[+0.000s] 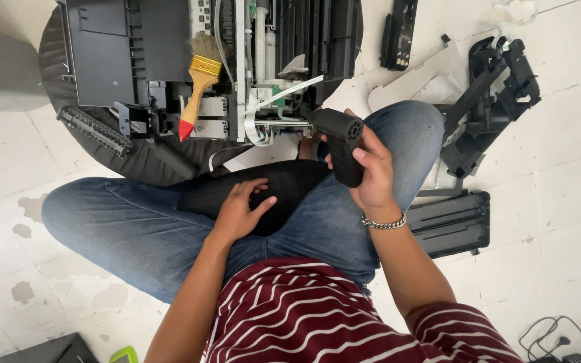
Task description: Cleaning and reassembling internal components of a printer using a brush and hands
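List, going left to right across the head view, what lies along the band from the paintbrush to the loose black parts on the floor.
Yellow-handled paintbrush with a red tip → opened printer's white inner mechanism → black handheld blower gripped in the right hand → black plastic frame piece on the floor.
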